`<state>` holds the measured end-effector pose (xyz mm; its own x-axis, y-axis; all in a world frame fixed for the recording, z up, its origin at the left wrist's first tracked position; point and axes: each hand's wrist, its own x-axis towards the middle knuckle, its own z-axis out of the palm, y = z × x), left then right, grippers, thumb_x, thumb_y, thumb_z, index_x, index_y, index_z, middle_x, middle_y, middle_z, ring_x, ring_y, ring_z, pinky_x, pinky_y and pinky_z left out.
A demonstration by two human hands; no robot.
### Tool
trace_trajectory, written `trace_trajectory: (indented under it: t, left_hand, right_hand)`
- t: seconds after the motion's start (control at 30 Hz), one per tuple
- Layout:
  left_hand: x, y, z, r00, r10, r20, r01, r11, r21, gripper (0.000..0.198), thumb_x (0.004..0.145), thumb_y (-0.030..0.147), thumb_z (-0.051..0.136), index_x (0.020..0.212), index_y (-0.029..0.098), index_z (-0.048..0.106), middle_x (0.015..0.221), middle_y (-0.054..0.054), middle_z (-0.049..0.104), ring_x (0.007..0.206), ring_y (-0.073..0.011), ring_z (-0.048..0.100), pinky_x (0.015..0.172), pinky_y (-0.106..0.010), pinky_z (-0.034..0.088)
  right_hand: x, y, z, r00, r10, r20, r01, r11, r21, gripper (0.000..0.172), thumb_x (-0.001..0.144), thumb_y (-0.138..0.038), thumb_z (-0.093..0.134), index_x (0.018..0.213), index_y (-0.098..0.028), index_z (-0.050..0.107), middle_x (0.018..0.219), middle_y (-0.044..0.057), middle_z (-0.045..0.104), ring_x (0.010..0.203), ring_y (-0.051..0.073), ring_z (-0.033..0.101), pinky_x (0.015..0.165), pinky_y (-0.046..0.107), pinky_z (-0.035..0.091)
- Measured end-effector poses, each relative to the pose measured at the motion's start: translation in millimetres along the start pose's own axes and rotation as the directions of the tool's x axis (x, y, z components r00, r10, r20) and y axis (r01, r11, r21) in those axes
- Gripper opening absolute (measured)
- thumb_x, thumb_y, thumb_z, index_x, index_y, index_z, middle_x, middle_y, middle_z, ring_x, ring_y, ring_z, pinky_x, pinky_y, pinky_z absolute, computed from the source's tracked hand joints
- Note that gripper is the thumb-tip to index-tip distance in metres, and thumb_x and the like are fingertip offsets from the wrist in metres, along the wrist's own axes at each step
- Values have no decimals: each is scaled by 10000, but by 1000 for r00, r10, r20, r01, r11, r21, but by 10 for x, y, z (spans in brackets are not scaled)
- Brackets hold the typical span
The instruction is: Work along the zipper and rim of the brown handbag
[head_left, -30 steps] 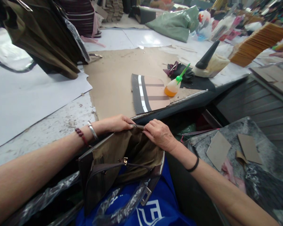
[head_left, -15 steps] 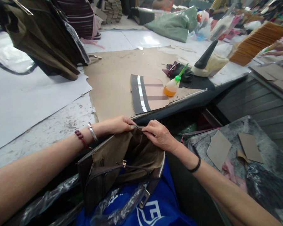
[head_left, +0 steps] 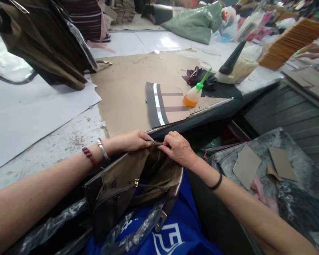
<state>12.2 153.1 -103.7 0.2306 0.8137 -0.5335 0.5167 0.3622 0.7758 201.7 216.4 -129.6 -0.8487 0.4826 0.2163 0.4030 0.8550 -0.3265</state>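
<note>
A dark brown handbag (head_left: pixel 133 159) with a brown lining lies open on the lap, over blue cloth with white print. My left hand (head_left: pixel 135 140) pinches its far rim between thumb and fingers. Close beside it, my right hand (head_left: pixel 177 147) is closed on the same rim, thumb below and fingers curled above. A zipper with a metal pull (head_left: pixel 136 182) crosses the mouth of the bag. Clear plastic wraps the handle (head_left: pixel 140 230), which hangs toward me near a metal buckle (head_left: pixel 161 220). The bag's underside is hidden.
On the table, a squeeze bottle (head_left: pixel 193 95) of orange liquid stands by a striped curved panel (head_left: pixel 167 104). Behind are a black-handled tool (head_left: pixel 232 62) and dark scraps (head_left: pixel 206 81). Another brown bag (head_left: pixel 42 42) stands left. Board pieces (head_left: pixel 247 168) lie right; a person's hand shows far right.
My right hand has shifted slightly along the rim, its fingers lifting and re-closing. My left hand keeps its pinch. The whole view has moved a little.
</note>
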Motion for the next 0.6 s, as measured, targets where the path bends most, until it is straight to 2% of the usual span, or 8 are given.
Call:
trace_trajectory:
  t: [0.23, 0.33, 0.43, 0.53, 0.6]
  left_hand:
    - [-6, -24, -29, 999, -30, -9, 31, 999, 13, 384, 686, 377, 460, 979, 184, 617, 828, -13, 645, 703, -172, 551, 606, -226, 418]
    - [-3, -66, -40, 998, -54, -23, 53, 998, -14, 392, 679, 393, 474, 982, 188, 614, 832, -10, 647, 722, -179, 558, 619, -231, 425]
    - [-3, -87, -45, 998, -65, -24, 64, 996, -59, 404, 669, 402, 486, 980, 177, 612, 827, -20, 650, 712, -184, 564, 615, -238, 429]
    - [-8, -81, -50, 996, -86, -23, 83, 991, -104, 410, 658, 394, 493, 973, 161, 612, 822, -28, 652, 709, -187, 566, 613, -240, 432]
    - [-10, -75, -58, 995, -93, -24, 90, 990, -104, 398, 647, 384, 504, 956, 159, 618, 819, -25, 652, 719, -188, 564, 622, -238, 432]
  right_hand:
    - [-36, 77, 16, 998, 48, -48, -46, 998, 42, 219, 720, -331, 624, 738, -176, 471, 753, 41, 469, 753, 187, 422, 673, 293, 365]
    - [-67, 120, 34, 993, 104, -61, -96, 987, 128, 328, 659, -303, 682, 875, -156, 484, 851, 62, 504, 820, 198, 454, 733, 305, 384]
    - [-99, 158, 57, 975, 204, 84, -220, 916, 335, 422, 680, -286, 661, 1035, -160, 470, 937, 56, 554, 860, 173, 512, 755, 273, 402]
    - [-118, 191, 81, 927, 250, 280, -356, 823, 442, 260, 752, -314, 574, 984, -198, 553, 883, 13, 610, 807, 146, 553, 709, 237, 400]
    - [-120, 208, 99, 907, 250, 338, -391, 797, 460, 179, 769, -317, 540, 885, -197, 606, 810, -5, 622, 752, 137, 557, 661, 223, 387]
